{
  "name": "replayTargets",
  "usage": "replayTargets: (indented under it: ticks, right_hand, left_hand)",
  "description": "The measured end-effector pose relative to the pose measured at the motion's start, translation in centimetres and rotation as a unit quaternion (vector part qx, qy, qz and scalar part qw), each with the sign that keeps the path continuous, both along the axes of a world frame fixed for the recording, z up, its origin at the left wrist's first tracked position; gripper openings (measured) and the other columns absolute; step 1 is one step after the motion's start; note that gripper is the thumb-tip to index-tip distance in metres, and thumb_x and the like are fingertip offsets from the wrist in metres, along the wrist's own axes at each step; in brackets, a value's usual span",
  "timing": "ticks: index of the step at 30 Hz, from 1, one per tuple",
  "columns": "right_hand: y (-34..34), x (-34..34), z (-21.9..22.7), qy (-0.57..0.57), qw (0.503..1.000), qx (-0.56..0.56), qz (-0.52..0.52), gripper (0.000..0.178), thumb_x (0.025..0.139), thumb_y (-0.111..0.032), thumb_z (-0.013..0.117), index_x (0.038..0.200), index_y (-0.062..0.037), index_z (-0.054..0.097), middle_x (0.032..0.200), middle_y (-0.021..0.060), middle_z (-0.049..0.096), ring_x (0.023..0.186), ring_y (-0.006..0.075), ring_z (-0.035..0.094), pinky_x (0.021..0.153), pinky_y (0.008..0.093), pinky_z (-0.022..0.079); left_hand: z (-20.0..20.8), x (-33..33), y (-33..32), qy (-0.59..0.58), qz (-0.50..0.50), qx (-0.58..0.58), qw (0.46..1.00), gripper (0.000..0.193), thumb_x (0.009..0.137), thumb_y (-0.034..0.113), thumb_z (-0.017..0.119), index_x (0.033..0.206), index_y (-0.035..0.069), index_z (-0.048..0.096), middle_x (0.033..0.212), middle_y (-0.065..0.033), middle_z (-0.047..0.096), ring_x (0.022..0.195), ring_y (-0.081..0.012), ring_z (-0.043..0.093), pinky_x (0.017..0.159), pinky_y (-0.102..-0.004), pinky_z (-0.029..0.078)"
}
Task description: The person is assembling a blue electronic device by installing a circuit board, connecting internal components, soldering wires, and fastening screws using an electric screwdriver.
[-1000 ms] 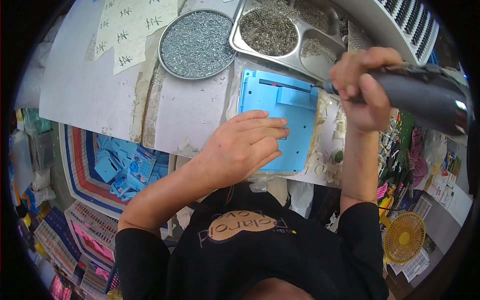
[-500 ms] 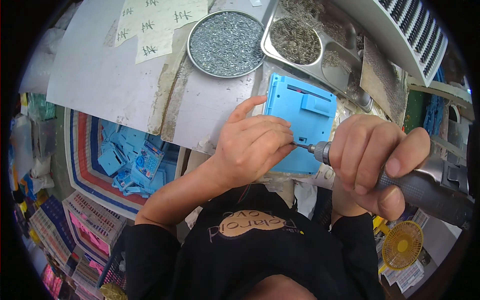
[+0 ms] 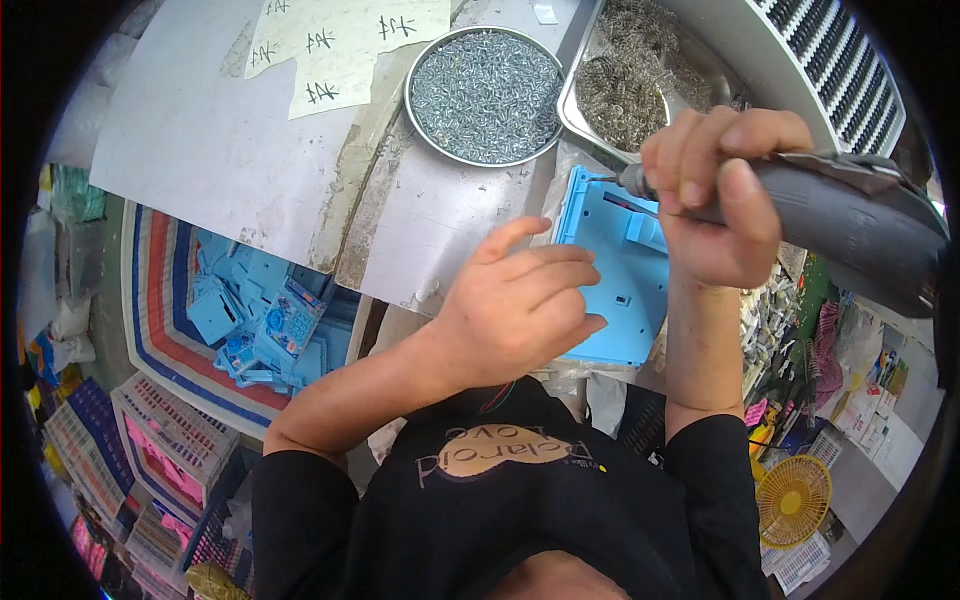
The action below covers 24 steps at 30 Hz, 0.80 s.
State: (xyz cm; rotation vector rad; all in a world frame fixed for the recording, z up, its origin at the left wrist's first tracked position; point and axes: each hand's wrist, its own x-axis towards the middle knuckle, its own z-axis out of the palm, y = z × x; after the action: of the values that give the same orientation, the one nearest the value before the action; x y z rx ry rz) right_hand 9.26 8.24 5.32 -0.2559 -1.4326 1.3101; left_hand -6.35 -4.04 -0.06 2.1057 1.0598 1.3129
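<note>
Since a moment ago, the power driver has swung from beside the fingertips of the person's left grip up to the top left corner of the blue panel. The right grip is wrapped around the dark grey tool near its nose. Its thin bit points left, the tip at that corner; from where I stand I cannot tell whether it touches. The panel lies on the surface in front of the person, showing a slot, a raised block and a small rectangular hole. The left grip is over the panel's left edge: little finger stuck out, other fingers curled, thumb near the index finger. I cannot tell whether those two pinch anything.

Beyond the panel stand a round metal dish full of small silvery screws and, to its right, a metal tray of brownish metal pieces. Pale paper with handwritten marks lies at upper left. Lower left, a striped container holds blue plastic parts. At lower right is a yellow fan.
</note>
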Motion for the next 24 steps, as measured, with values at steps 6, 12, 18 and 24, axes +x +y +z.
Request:
replayTargets:
  ticks: [6, 12, 18, 24]
  right_hand:
    - [-0.3, -0.3, -0.3, -0.075, 0.997, -0.014, -0.017, 0.013, 0.093, -0.013, 0.056, 0.097, -0.0062, 0.046, 0.067, 0.006, 0.048, 0.056, 0.0152, 0.043, 0.055, 0.0333, 0.04]
    - [-0.6, -0.9, -1.0, -0.12, 0.991, -0.015, -0.063, 0.014, 0.092, -0.009, 0.056, 0.092, -0.007, 0.043, 0.065, 0.0069, 0.047, 0.055, 0.0154, 0.042, 0.052, 0.0333, 0.039]
    - [-0.7, -0.3, 0.7, -0.093, 0.994, -0.051, -0.008, 0.014, 0.091, -0.008, 0.056, 0.091, -0.0062, 0.042, 0.065, 0.0062, 0.047, 0.056, 0.0147, 0.043, 0.052, 0.0334, 0.039]
    - [-2.7, -0.5, -0.4, -0.131, 0.99, -0.034, -0.048, 0.022, 0.093, -0.013, 0.062, 0.088, -0.0065, 0.042, 0.064, 0.0054, 0.049, 0.055, 0.0141, 0.044, 0.053, 0.0322, 0.041]
  left_hand:
    - [-0.7, 1.0, -0.9, 0.077, 0.054, 0.022, 0.995, 0.029, 0.078, 0.016, 0.081, 0.075, 0.011, 0.052, 0.107, -0.0023, 0.074, 0.105, -0.0152, 0.072, 0.089, -0.0398, 0.04]
    - [-0.7, 1.1, -0.9, 0.084, 0.06, 0.019, 0.994, 0.026, 0.079, 0.015, 0.08, 0.076, 0.012, 0.054, 0.107, -0.0012, 0.074, 0.105, -0.0131, 0.071, 0.08, -0.0384, 0.033]
    - [-0.8, 1.1, -1.2, 0.113, 0.077, 0.018, 0.99, 0.027, 0.079, 0.015, 0.08, 0.076, 0.012, 0.053, 0.106, 0.0006, 0.074, 0.104, -0.0107, 0.072, 0.08, -0.0375, 0.031]
    - [-0.7, 1.3, -1.3, 0.103, 0.078, 0.019, 0.991, 0.025, 0.08, 0.015, 0.079, 0.078, 0.012, 0.054, 0.105, 0.0004, 0.074, 0.105, -0.0117, 0.072, 0.08, -0.0376, 0.03]
